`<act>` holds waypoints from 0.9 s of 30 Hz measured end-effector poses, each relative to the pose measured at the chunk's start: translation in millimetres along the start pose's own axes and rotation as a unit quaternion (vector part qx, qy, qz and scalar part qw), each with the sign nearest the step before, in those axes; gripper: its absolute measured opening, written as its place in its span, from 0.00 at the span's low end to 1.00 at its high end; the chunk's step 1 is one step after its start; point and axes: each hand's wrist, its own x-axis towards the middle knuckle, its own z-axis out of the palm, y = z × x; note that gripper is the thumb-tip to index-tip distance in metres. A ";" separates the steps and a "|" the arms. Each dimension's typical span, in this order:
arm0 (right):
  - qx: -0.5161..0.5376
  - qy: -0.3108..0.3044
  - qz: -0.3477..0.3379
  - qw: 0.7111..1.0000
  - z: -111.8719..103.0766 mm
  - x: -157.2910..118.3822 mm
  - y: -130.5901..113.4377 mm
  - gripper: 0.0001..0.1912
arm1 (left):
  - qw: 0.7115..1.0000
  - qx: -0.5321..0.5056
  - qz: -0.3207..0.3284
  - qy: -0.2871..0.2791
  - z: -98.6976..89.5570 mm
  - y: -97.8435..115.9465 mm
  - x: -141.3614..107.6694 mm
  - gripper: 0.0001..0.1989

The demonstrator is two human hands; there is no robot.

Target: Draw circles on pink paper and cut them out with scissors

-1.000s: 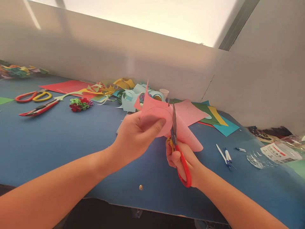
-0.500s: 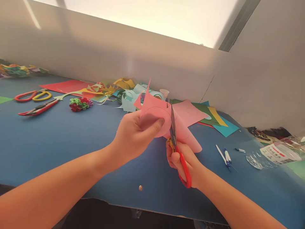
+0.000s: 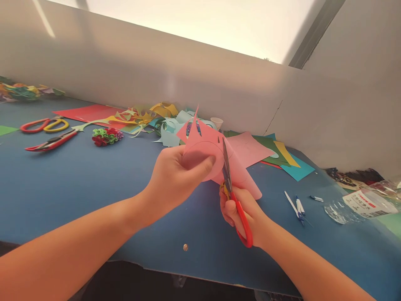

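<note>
My left hand (image 3: 180, 177) pinches a curled sheet of pink paper (image 3: 241, 169) between thumb and fingers, above the blue table. A round outline is drawn on the paper, and a pointed cut strip sticks up at its top. In my right hand (image 3: 239, 209) are red-handled scissors (image 3: 242, 219), their blades pointing up against the paper beside the outline. Part of the paper's far side is hidden by my left hand.
Behind lie paper scraps (image 3: 171, 129), a paper cup (image 3: 216, 122) and coloured sheets (image 3: 297, 167). Pliers (image 3: 56, 141), other scissors (image 3: 34, 125) and a curled-paper piece (image 3: 106, 136) are left. Pens (image 3: 293, 205) and a clear bottle (image 3: 360, 202) lie right.
The pink paper has shifted slightly, its lower right end moving a little left. The scissor blades have tilted slightly left. Both hands keep their hold.
</note>
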 end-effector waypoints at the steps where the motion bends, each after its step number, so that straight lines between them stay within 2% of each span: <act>1: -0.001 0.000 0.000 1.000 -0.5 -0.2 -0.3 0.37 | 1.000 -0.010 -0.005 0.000 0.3 -0.1 -0.6 0.13; 5: 0.006 -0.012 0.008 1.000 -2.1 -1.6 1.3 0.36 | 0.999 -0.041 -0.018 0.001 3.2 -1.7 -2.3 0.11; 9: -0.009 -0.008 0.012 1.000 -2.8 -1.1 0.5 0.36 | 0.998 -0.053 -0.025 0.009 3.6 -2.8 -2.0 0.14; 15: -0.005 -0.019 0.032 0.999 -4.7 -2.0 -4.4 0.38 | 0.997 -0.061 -0.036 -0.010 -1.1 0.1 1.4 0.15; 20: 0.007 -0.038 0.033 0.999 -6.7 -3.2 -0.6 0.37 | 0.998 -0.044 -0.042 -0.016 -1.6 0.8 2.0 0.16; 27: 0.008 -0.028 0.044 0.999 -5.3 -2.8 -1.0 0.38 | 0.998 -0.029 -0.056 -0.029 -1.5 1.0 0.7 0.16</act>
